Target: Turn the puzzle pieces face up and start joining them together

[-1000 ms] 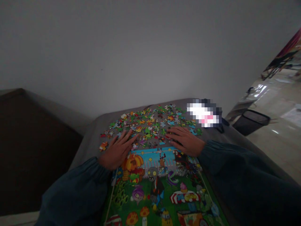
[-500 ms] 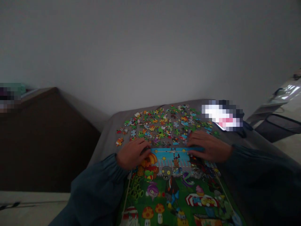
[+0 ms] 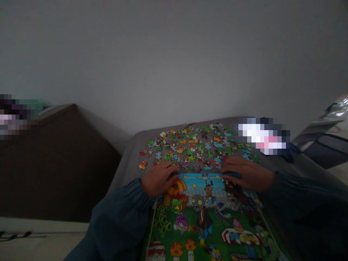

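Note:
In front of me lies a puzzle board [image 3: 201, 224] with a cartoon picture of zombies, mushrooms and a pumpkin under a blue strip. At its far left corner, my left hand [image 3: 160, 177] is closed over the edge, thumb on the near side and fingers beyond. My right hand [image 3: 247, 173] grips the far right corner in the same manner. Just past the board, many loose jigsaw pieces [image 3: 191, 148] are spread over a grey cloth. The fingertips of both hands are close to the nearest pieces, and their undersides are hidden.
A grey cloth-covered surface [image 3: 130, 159] carries everything and meets a plain wall behind. At its far right lies a bright, pixelated object [image 3: 261, 136]. To the left stands a dark brown box-like piece of furniture [image 3: 54, 166]. A dark-framed chair [image 3: 331, 146] is at the right.
The whole view has shifted slightly, so everything sits a little further right and lower. Both hands keep their places at the board's far corners.

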Tool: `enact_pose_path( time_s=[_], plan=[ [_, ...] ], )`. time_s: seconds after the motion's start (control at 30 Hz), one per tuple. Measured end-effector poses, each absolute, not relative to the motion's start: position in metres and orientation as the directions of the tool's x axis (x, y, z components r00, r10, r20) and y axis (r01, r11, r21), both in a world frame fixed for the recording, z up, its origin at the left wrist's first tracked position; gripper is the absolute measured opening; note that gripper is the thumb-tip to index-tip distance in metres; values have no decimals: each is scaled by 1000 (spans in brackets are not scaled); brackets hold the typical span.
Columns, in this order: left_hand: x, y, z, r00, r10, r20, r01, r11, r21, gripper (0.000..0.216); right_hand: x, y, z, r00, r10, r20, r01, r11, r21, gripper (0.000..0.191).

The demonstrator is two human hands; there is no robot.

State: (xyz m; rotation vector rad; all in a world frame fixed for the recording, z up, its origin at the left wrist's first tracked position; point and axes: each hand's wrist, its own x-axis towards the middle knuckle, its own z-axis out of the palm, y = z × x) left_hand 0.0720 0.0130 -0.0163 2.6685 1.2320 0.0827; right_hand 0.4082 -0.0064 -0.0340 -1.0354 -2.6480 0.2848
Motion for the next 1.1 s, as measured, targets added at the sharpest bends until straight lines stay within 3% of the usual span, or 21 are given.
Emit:
enact_pose_path(
  time_s=[0.5,1.1],
  plan=[
    [84,3,-7,611,785,-103,787,-588,183,9,410,-9,-30,-715,692,100,621,694,-364,29],
    [34,33,-5,613,778,-138,774,-556,303,27,412,-7,-28,-686,710,155,627,686,-369,29]
  ],
)
